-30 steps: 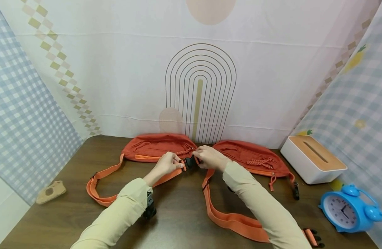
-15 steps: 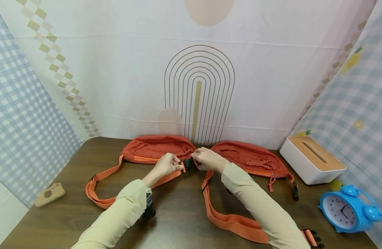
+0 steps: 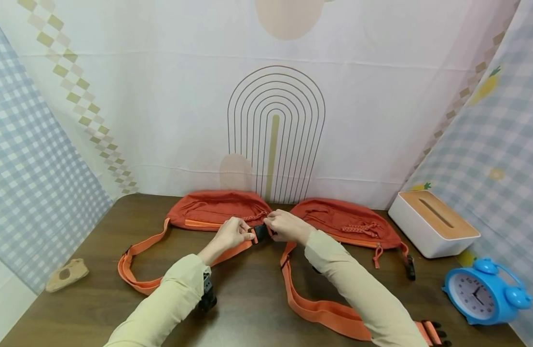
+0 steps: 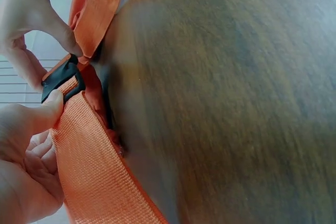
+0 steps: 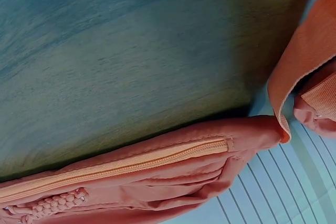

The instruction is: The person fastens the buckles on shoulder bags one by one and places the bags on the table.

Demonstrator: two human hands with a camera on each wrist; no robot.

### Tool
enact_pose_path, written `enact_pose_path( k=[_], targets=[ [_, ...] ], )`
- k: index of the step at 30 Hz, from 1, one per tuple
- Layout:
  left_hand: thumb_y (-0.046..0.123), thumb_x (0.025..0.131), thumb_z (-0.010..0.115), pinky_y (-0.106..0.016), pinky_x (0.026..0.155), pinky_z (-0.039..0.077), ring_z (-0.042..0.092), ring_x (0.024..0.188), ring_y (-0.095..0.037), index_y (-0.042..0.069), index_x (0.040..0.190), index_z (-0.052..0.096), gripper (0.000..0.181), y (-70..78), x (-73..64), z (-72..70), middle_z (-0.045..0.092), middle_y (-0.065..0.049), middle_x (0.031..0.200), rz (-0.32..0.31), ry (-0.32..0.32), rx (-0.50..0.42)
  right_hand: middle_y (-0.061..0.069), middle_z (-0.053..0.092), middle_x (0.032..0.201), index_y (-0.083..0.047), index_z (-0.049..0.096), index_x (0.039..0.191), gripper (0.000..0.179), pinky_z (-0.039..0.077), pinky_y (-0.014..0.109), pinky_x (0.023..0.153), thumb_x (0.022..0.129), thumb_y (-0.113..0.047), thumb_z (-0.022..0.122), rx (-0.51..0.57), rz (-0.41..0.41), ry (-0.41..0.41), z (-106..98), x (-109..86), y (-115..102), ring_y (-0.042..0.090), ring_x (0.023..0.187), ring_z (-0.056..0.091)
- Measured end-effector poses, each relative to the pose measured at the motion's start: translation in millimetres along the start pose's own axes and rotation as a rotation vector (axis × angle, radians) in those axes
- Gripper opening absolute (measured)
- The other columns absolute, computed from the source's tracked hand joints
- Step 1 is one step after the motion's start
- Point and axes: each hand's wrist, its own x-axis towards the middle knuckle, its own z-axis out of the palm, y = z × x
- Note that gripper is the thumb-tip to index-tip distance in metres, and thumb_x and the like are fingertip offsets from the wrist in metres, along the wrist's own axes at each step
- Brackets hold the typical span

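Two rust-red waist bags with orange webbing straps lie side by side against the back cloth: a left bag (image 3: 218,205) and a right bag (image 3: 344,217). Between them, a black side-release buckle (image 3: 261,233) on the left bag's strap (image 3: 140,284) looks joined. My left hand (image 3: 230,234) pinches the webbing and buckle end, thumb on top in the left wrist view. From the other side, my right hand (image 3: 288,226) pinches the short red tab end by the buckle. The right wrist view shows the right bag but no hand.
The right bag's strap (image 3: 314,308) loops forward under the right forearm, ending in a black buckle prong (image 3: 437,332). Its socket (image 3: 410,268) hangs at that bag's right end. A tissue box (image 3: 433,224), a blue alarm clock (image 3: 485,292) and a small beige object (image 3: 67,275) sit at the sides.
Both hands keep their grip on the buckle ends, with barely any movement. The whole head view has shifted slightly, so things sit a little lower and further left.
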Motion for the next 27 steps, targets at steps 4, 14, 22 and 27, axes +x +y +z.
enact_pose_path(
  k=[4, 14, 22, 27],
  targets=[
    [0.022, 0.080, 0.070, -0.033, 0.068, 0.049, 0.059, 0.077, -0.017, 0.005, 0.089, 0.063, 0.021, 2.3, -1.8, 2.9, 0.065, -0.008, 0.085, 0.001, -0.013, -0.003, 0.005, 0.069, 0.099, -0.009, 0.059, 0.101, 0.032, 0.044, 0.032, 0.089, 0.077, -0.024, 0.072, -0.035, 0.009, -0.010, 3.4, -2.5, -0.3, 0.020, 0.100, 0.058],
    [0.021, 0.081, 0.069, -0.032, 0.067, 0.048, 0.058, 0.077, -0.017, 0.004, 0.089, 0.062, 0.020, 4.6, -3.8, 4.8, 0.064, -0.008, 0.088, -0.004, -0.023, 0.000, 0.014, 0.055, 0.128, -0.001, 0.048, 0.129, 0.068, 0.040, 0.040, 0.098, 0.074, -0.030, 0.075, 0.138, 0.127, -0.010, -1.0, -18.7, 7.0, 0.027, 0.119, 0.050],
    [0.021, 0.082, 0.069, -0.034, 0.071, 0.049, 0.060, 0.083, -0.018, 0.003, 0.092, 0.060, 0.022, -5.3, -6.4, 4.1, 0.063, -0.009, 0.092, 0.027, -0.034, 0.017, 0.016, 0.059, 0.122, 0.001, 0.054, 0.123, 0.064, 0.042, 0.044, 0.095, 0.072, -0.028, 0.077, 0.302, 0.275, 0.065, -2.8, -60.8, 25.2, 0.030, 0.113, 0.055],
    [0.020, 0.081, 0.070, -0.033, 0.070, 0.049, 0.060, 0.080, -0.017, 0.004, 0.089, 0.060, 0.021, -8.3, -7.8, 1.6, 0.064, -0.008, 0.088, 0.055, -0.042, 0.018, 0.017, 0.060, 0.118, 0.001, 0.056, 0.120, 0.061, 0.044, 0.044, 0.091, 0.072, -0.031, 0.076, 0.394, 0.404, 0.047, -4.8, -99.5, 34.7, 0.031, 0.108, 0.056]
  ],
)
